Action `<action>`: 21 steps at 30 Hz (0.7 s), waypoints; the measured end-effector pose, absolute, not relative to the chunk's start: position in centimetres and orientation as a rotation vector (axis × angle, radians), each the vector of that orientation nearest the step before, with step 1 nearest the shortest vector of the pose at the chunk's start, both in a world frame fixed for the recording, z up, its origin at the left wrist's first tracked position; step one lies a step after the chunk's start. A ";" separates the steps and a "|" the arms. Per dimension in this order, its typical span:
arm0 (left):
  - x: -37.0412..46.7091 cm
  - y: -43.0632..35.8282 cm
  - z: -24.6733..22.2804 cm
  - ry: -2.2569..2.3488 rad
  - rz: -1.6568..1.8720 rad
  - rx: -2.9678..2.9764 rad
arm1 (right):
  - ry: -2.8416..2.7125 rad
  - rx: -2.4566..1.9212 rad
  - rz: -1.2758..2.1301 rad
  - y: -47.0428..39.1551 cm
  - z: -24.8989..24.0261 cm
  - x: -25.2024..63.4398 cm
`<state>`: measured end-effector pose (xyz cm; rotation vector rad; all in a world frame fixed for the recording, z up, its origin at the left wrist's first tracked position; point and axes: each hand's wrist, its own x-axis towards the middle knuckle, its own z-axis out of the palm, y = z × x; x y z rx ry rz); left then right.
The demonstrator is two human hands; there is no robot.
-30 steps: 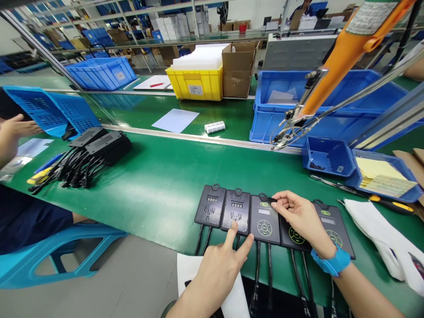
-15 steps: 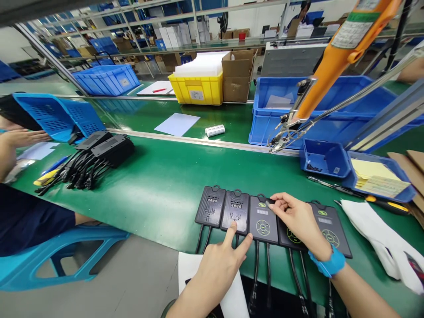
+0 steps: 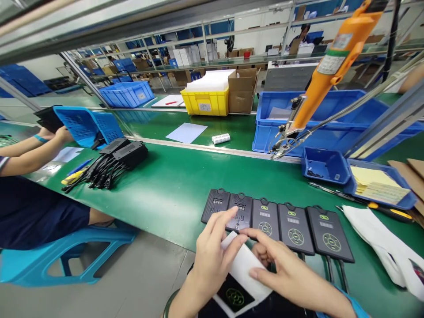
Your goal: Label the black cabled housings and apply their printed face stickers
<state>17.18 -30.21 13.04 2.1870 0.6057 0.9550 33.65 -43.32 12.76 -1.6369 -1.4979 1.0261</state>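
My left hand (image 3: pixel 215 249) and my right hand (image 3: pixel 276 265) both grip a white label sheet (image 3: pixel 247 269) low in front of me, near the table's front edge. A black label with green ring printing (image 3: pixel 236 293) shows on its lower part. Just beyond lie several black controllers side by side. The leftmost controller (image 3: pixel 216 205) and its neighbour (image 3: pixel 243 203) have bare faces with printed digits. The middle controller (image 3: pixel 264 214), the one right of it (image 3: pixel 293 221) and the rightmost controller (image 3: pixel 327 229) carry green-printed faces. My left fingers partly cover the second controller.
An orange electric screwdriver (image 3: pixel 326 73) hangs over blue bins (image 3: pixel 331 137). To the right lie a white cloth (image 3: pixel 374 243) and a yellow-black tool (image 3: pixel 391 212). At left, a co-worker's hands (image 3: pixel 54 134) are by a blue basket (image 3: pixel 77 128) and black adapters with cords (image 3: pixel 129 154).
My right hand has left the controllers and come down left onto the label sheet. My left hand now holds the sheet, which has risen into view. The camera view has shifted slightly.
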 end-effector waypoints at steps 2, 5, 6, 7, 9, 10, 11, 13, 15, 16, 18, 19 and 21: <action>17.0 -29.8 13.7 0.629 0.783 2.029 | -1.553 -1.744 0.807 -43.5 13.4 33.6; 17.0 -29.2 14.1 0.588 0.523 1.713 | -1.646 -1.820 0.237 -43.3 14.4 34.0; 17.1 -29.1 14.0 0.570 0.505 1.606 | -1.673 -1.821 -0.031 -43.1 14.7 34.0; 17.3 -29.0 13.9 0.553 0.515 1.508 | -1.698 -1.792 -0.296 -42.9 15.0 33.8; 17.9 -29.1 13.6 0.523 0.570 1.358 | -1.773 -1.682 -0.604 -42.6 15.4 33.1; 18.2 -29.2 13.4 0.505 0.595 1.298 | -1.833 -1.633 -0.605 -42.4 15.4 32.7; 18.5 -29.2 13.3 0.487 0.605 1.237 | -1.893 -1.591 -0.542 -42.3 15.4 32.3; 19.0 -29.3 13.2 0.452 0.583 1.110 | -1.970 -1.533 -0.385 -41.9 15.2 31.6; 19.3 -29.5 13.3 0.423 0.520 0.990 | -1.976 -1.492 -0.343 -41.4 14.9 31.2; 19.5 -29.7 13.4 0.407 0.479 0.943 | -1.950 -1.459 -0.368 -41.2 14.8 31.2; 19.9 -30.2 13.5 0.373 0.398 0.890 | -1.871 -1.393 -0.446 -40.9 14.4 31.3; 20.1 -30.3 13.4 0.362 0.355 0.881 | -1.849 -1.372 -0.477 -41.1 14.3 31.5; 20.7 -30.0 13.5 0.396 0.348 0.931 | -1.835 -1.371 -0.452 -41.9 14.0 32.2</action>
